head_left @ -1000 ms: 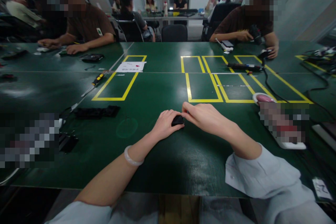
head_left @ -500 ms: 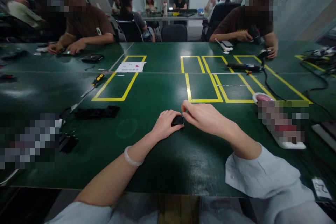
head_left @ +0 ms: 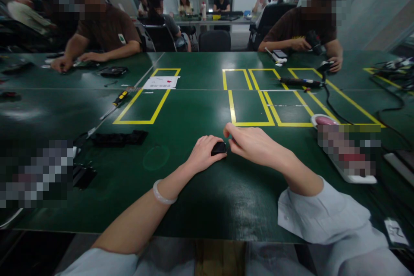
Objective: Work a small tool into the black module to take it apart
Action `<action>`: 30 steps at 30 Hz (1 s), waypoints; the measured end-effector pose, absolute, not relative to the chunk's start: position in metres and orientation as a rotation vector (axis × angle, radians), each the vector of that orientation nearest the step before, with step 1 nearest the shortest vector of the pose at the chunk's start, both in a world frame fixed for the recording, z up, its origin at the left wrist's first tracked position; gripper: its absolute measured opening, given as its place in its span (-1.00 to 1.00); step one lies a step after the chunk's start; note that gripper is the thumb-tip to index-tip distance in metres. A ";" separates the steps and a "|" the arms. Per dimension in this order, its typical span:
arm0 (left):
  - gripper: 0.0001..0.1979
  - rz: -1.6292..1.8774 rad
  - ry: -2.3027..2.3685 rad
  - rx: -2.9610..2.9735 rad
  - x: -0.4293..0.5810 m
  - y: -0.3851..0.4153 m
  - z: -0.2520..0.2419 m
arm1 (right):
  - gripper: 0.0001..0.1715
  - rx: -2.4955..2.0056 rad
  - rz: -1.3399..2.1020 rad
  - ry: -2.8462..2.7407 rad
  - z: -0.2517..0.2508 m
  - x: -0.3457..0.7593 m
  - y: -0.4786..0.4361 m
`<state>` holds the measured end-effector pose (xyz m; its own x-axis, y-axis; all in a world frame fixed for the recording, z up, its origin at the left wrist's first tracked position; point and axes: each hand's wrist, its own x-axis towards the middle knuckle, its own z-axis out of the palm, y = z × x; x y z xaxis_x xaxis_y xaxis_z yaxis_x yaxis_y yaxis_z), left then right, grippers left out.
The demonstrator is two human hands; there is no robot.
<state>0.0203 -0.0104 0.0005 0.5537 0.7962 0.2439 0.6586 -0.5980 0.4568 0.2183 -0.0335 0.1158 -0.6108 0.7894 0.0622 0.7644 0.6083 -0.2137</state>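
A small black box-like part (head_left: 219, 148) rests on the green table (head_left: 194, 108) in front of me. My left hand (head_left: 204, 154) is closed around it, fingers on the far side and thumb on the near side. Just right of the part, my right hand (head_left: 250, 142) hangs with bent fingers pinched together near its right end. A thin, thread-like thing seems to show between the right fingertips and the part; what the fingers hold is too small to name.
A black strip-shaped part (head_left: 119, 138) lies to the left, with a yellow-and-black screwdriver (head_left: 120, 98) beyond it. On the right are a white tray (head_left: 359, 178) and a black electric screwdriver (head_left: 300, 82) with a cable. Two co-workers sit opposite; yellow tape (head_left: 254, 123) marks rectangles.
The right fingertips have drawn slightly away from the black part, to the right. My left hand keeps its place. The co-worker at left has shifted their hands.
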 end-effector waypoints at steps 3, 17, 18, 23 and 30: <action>-0.63 0.625 1.202 2.481 0.020 -0.010 0.001 | -0.81 -1.310 0.260 -2.667 0.117 0.217 -0.034; -0.62 0.631 1.212 2.482 0.021 -0.011 0.000 | -0.78 -1.326 0.224 -2.688 0.115 0.218 -0.033; -0.63 0.630 1.209 2.479 0.021 -0.011 0.000 | -0.79 -1.317 0.234 -2.680 0.115 0.218 -0.034; -0.64 0.633 1.208 2.465 0.021 -0.011 0.001 | -0.81 -1.299 0.264 -2.655 0.116 0.217 -0.035; -0.67 0.637 1.184 2.476 0.021 -0.011 0.002 | -0.71 -1.314 0.269 -2.666 0.116 0.217 -0.033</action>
<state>0.0215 -0.0110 0.0017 0.5564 0.7913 0.2534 0.6475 -0.6041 0.4646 0.2168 -0.0333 0.1159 -0.6022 0.7960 0.0614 0.7677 0.5985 -0.2291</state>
